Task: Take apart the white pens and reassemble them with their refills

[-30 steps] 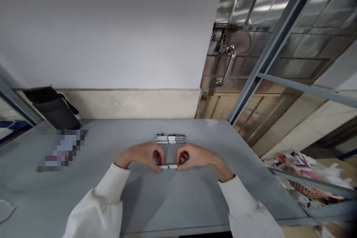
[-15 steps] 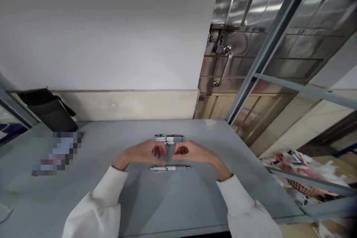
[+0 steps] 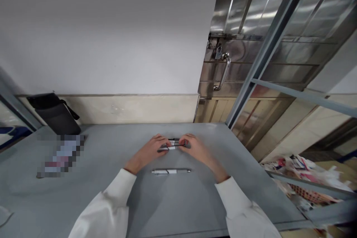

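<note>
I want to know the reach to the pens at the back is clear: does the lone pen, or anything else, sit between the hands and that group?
Nothing does. The left hand and right hand are already on the group of pens. The lone pen lies nearer the person, behind both hands.

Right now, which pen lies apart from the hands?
The single pen nearest the person, alone on the table; the other pens lie bunched between both hands.

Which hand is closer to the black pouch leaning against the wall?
The left hand. It is on the row of pens, on the black pouch's side; the right hand grips their far end.
</note>
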`<state>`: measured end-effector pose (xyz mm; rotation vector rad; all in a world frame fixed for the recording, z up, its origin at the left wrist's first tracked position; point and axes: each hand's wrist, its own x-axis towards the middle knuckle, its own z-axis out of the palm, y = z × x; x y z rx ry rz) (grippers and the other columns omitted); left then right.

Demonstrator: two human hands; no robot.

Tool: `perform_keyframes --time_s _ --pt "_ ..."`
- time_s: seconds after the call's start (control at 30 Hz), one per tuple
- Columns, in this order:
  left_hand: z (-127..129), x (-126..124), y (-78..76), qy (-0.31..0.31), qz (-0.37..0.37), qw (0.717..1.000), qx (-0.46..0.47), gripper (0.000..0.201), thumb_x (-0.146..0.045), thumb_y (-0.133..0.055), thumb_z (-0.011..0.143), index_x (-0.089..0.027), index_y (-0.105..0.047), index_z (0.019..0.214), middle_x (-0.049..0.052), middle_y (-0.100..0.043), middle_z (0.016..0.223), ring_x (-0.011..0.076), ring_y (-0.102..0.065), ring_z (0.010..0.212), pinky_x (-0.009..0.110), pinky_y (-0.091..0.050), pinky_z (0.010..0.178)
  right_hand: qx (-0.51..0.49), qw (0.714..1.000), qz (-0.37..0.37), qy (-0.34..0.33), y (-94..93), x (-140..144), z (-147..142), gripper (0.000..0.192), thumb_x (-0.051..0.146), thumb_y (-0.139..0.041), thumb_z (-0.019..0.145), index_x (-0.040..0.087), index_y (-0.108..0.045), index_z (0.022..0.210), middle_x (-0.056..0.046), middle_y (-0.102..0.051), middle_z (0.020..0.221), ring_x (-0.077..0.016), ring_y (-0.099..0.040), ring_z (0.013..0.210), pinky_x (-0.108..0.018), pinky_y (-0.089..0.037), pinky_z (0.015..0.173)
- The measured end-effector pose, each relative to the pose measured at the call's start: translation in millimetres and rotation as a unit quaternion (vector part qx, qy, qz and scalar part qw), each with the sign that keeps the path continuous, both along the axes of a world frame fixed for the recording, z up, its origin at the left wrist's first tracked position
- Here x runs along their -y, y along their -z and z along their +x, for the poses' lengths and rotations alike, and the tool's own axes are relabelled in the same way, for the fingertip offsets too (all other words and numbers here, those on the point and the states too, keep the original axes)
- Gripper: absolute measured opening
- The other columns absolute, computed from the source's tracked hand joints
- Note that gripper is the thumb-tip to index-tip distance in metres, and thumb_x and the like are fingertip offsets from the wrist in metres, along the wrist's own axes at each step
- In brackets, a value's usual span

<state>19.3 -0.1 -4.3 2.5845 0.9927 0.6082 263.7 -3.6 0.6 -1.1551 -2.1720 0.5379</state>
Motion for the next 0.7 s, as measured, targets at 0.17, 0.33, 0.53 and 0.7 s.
perform_keyframes --time_s 0.17,0.33,0.53,0.7 --pt "-1.7 -4.1 6.1 0.003 -0.019 1.0 0.006 0.014 -0.027 -0.061 0.09 -0.026 -0.064 0.104 0.003 -0.069 0.107 0.0208 -0.058 0.108 0.039 -0.032 0.109 0.034 0.999 0.01 -0.022 3.8 -0.7 0.5 0.006 0.025 -0.071 0.083 0.022 -0.071 0.087 -0.003 -0.065 0.088 -0.0206 -0.058 0.092 -0.032 -0.043 0.084" --pt "-1.0 -2.8 7.6 -0.009 -0.003 1.0 -0.012 0.016 -0.029 -0.058 0.092 -0.025 -0.063 0.108 0.003 -0.068 0.108 0.0218 -0.056 0.111 0.04 -0.034 0.107 0.053 0.998 0.019 -0.026 4.3 -1.6 1.5 0.005 0.027 -0.07 0.085 0.022 -0.071 0.086 -0.004 -0.064 0.09 -0.021 -0.057 0.094 -0.033 -0.043 0.086" --pt "5.7 5.4 -8.4 -0.043 0.035 0.998 0.022 0.018 -0.027 -0.048 0.098 -0.024 -0.059 0.111 0.005 -0.064 0.112 0.0215 -0.056 0.108 0.039 -0.04 0.099 -0.013 1.0 -0.002 -0.011 -2.7 4.0 -0.1 0.014 0.03 -0.053 0.096 0.021 -0.063 0.099 -0.005 -0.065 0.099 -0.0191 -0.058 0.096 -0.032 -0.044 0.086" --pt "12.2 8.1 -13.2 -0.059 0.018 0.994 0.09 0.021 -0.028 -0.04 0.101 -0.023 -0.059 0.106 0.007 -0.063 0.104 0.022 -0.057 0.103 0.038 -0.044 0.094 -0.001 1.0 -0.016 -0.005 0.0 4.1 -1.7 0.025 0.029 -0.041 0.102 0.021 -0.063 0.095 -0.006 -0.067 0.093 -0.0193 -0.059 0.09 -0.031 -0.044 0.083"
